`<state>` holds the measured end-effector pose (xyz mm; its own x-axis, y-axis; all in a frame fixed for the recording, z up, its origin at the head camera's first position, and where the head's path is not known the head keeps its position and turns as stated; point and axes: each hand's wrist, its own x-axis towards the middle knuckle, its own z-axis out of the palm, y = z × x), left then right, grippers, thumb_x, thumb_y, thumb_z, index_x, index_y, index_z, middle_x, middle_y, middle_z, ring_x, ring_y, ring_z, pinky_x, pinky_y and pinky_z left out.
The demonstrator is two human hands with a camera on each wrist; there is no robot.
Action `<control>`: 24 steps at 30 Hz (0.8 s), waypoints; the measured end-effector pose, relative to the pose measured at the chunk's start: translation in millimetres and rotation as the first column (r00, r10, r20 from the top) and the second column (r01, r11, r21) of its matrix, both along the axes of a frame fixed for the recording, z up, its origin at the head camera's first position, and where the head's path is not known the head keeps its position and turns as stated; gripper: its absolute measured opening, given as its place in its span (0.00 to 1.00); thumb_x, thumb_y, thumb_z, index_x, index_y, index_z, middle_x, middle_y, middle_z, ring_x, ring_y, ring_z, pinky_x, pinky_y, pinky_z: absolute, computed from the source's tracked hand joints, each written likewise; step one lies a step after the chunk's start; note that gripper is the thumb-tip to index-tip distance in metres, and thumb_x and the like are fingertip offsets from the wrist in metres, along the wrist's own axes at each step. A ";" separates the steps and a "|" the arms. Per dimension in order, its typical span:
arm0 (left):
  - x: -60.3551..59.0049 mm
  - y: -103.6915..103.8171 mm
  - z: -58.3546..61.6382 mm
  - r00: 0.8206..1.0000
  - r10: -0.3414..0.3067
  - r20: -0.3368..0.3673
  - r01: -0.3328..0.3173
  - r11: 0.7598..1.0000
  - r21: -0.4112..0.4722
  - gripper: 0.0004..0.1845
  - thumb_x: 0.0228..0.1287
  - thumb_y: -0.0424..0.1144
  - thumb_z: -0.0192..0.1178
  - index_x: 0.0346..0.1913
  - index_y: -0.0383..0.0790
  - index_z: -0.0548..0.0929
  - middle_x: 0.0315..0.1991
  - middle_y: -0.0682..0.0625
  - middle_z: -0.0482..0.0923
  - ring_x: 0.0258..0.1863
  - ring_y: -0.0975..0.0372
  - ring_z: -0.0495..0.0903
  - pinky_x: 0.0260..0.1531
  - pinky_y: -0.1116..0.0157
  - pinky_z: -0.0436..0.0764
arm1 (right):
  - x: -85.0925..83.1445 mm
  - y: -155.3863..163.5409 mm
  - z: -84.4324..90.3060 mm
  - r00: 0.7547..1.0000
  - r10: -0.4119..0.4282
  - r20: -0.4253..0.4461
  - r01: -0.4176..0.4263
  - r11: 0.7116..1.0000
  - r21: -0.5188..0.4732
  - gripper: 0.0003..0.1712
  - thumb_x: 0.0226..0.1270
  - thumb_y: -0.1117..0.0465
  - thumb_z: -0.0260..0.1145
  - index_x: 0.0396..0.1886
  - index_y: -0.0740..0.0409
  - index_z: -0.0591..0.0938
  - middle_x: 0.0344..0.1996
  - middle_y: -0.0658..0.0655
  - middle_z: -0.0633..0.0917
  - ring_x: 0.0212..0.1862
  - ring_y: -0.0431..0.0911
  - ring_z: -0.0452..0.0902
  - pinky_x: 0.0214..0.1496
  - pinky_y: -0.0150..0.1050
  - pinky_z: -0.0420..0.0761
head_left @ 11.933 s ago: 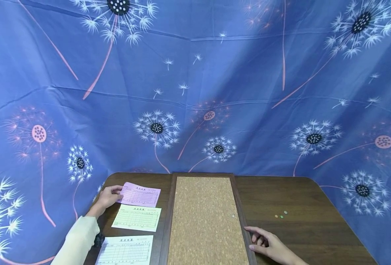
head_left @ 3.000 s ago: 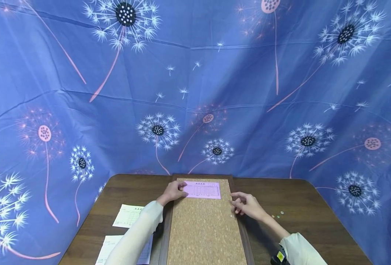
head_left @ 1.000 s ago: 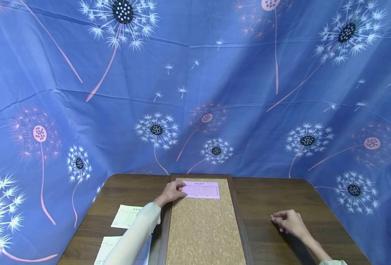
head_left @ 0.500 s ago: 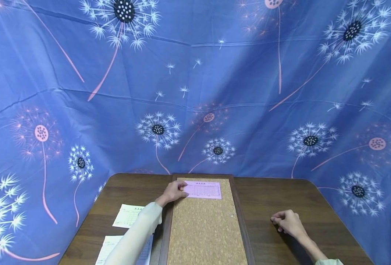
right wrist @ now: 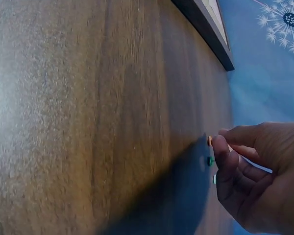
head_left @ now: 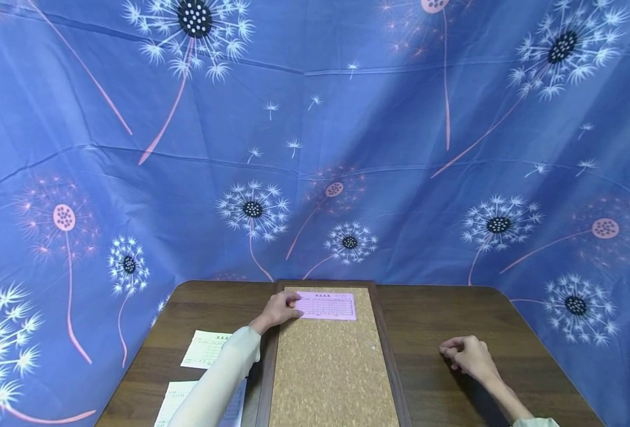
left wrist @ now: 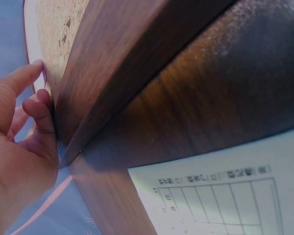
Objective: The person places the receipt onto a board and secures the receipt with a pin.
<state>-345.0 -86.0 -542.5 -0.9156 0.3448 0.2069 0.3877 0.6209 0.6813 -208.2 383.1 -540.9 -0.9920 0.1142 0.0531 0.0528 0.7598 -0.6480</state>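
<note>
A pink printed form [head_left: 325, 306] lies flat near the top of a wood-framed cork board [head_left: 333, 373]. At its left edge my left hand [head_left: 278, 309] holds it down, forefinger at the upper corner and thumb at the lower. The left wrist view shows the thumb [left wrist: 27, 76] on the paper and other fingers bent by the frame. On the table to the right, my right hand [head_left: 470, 359] has thumb and forefinger together at an orange thumbtack [right wrist: 209, 141]. Close below it lie a green thumbtack [right wrist: 210, 160] and a pale one [right wrist: 214, 179], partly behind the fingers.
Left of the board lie a pale green form [head_left: 202, 349] and a white form [head_left: 175, 396], both partly under the left sleeve [head_left: 216, 379]. A small shiny speck [head_left: 373, 347] shows on the cork's right side. A blue dandelion-print cloth [head_left: 315, 142] hangs behind the table.
The pink form has gone from the table's left to the board's top, with my left hand on it. My right hand has left the board's right edge for the thumbtacks.
</note>
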 end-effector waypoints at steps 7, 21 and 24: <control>-2.9 -4.7 -3.2 0.999 -0.003 -0.037 0.003 1.000 0.000 0.22 0.53 0.33 0.73 0.51 0.26 0.84 0.32 0.41 0.79 0.31 0.64 0.71 0.38 0.67 0.72 | 2.2 -2.7 0.1 1.000 -0.021 -0.014 0.022 0.998 0.059 0.14 0.61 0.64 0.68 0.46 0.66 0.88 0.15 0.49 0.83 0.16 0.42 0.76 0.18 0.36 0.73; 1.1 0.7 -0.4 1.000 0.004 0.011 -0.004 1.000 -0.006 0.22 0.52 0.31 0.74 0.51 0.26 0.84 0.33 0.39 0.79 0.33 0.59 0.73 0.38 0.67 0.72 | 0.5 -7.5 -4.3 0.995 -0.097 0.037 0.092 0.987 0.130 0.10 0.65 0.56 0.70 0.40 0.56 0.91 0.14 0.46 0.84 0.20 0.38 0.78 0.25 0.41 0.68; 3.3 1.7 0.7 1.000 0.003 0.024 -0.003 1.000 -0.006 0.22 0.52 0.30 0.74 0.51 0.25 0.84 0.33 0.38 0.79 0.33 0.59 0.73 0.38 0.67 0.72 | 1.2 -8.6 -5.3 0.994 -0.103 0.034 0.098 0.986 0.136 0.11 0.66 0.54 0.71 0.39 0.55 0.91 0.15 0.46 0.84 0.21 0.39 0.78 0.25 0.43 0.70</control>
